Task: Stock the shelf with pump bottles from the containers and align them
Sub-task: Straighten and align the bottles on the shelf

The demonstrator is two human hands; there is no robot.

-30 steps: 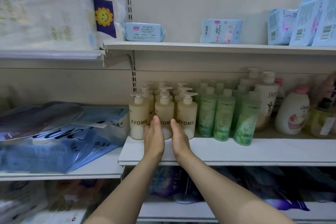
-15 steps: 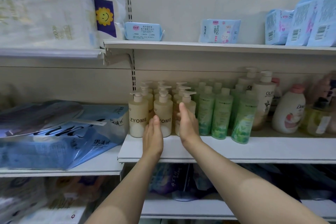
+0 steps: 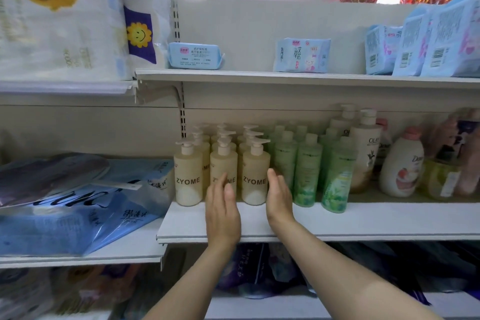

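Observation:
Cream ZYOME pump bottles stand in three rows at the left end of the white middle shelf [image 3: 337, 223]. The front ones are the left bottle [image 3: 188, 176], the middle bottle [image 3: 223, 163] and the right bottle [image 3: 255, 176]. My left hand [image 3: 222, 212] is flat with straight fingers in front of the middle bottle, fingertips at its label. My right hand [image 3: 279, 197] stands edge-on with straight fingers just right of the right bottle, between it and the green bottles [image 3: 307, 169]. Neither hand holds anything.
Tall white Olay bottles [image 3: 365, 148], a Dove bottle [image 3: 402, 163] and other bottles fill the shelf's right side. Blue plastic bags [image 3: 78, 205] lie on the lower left shelf. Blue packs [image 3: 302, 54] sit on the upper shelf, tissue bundles [image 3: 62, 15] at the upper left.
My right hand has moved from the front of the right cream bottle to its right side and drawn back a little. My left hand has slid slightly forward onto the middle bottle's label.

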